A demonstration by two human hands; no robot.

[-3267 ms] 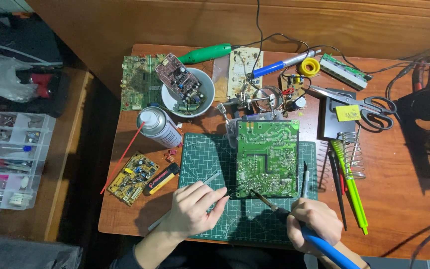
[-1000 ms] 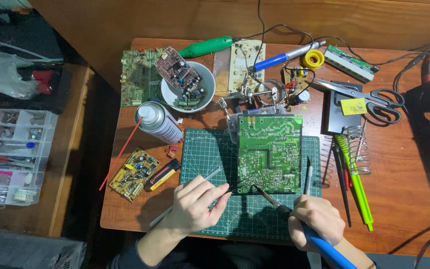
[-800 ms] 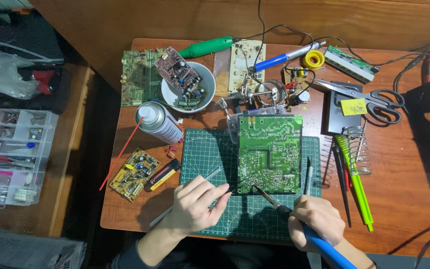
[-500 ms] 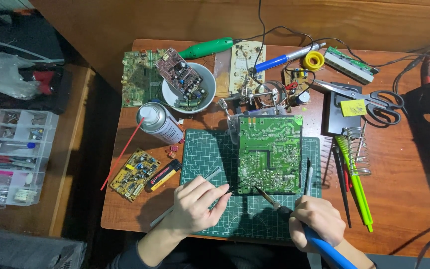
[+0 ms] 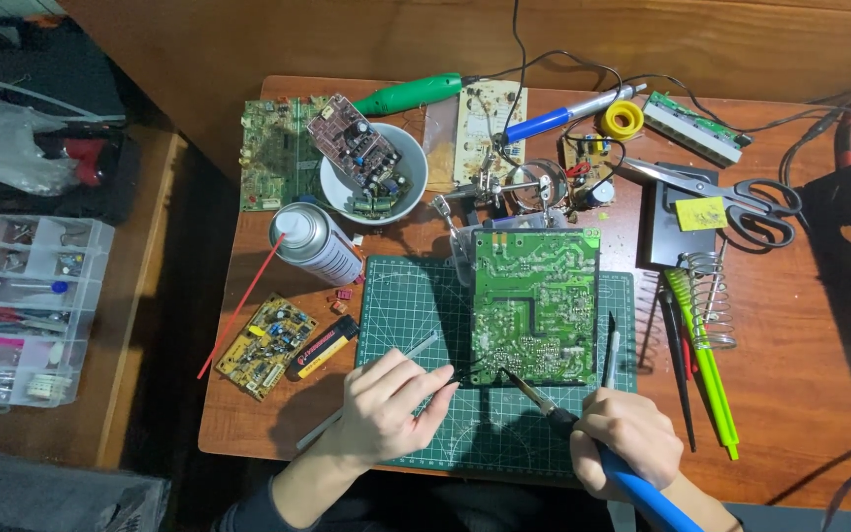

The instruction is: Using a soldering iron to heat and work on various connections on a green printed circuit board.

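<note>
Nothing has moved: cluttered wooden desk [image 5: 819, 394], green cutting mat [image 5: 416, 296].

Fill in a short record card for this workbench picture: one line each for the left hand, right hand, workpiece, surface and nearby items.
left hand: left hand pinches tweezers, tips by the board's lower left corner
right hand: right hand grips blue-handled soldering iron, tip at the board's lower edge
workpiece: green circuit board, lying flat
surface: green cutting mat on wooden table
nearby: spray can; white bowl of boards; scissors
</note>
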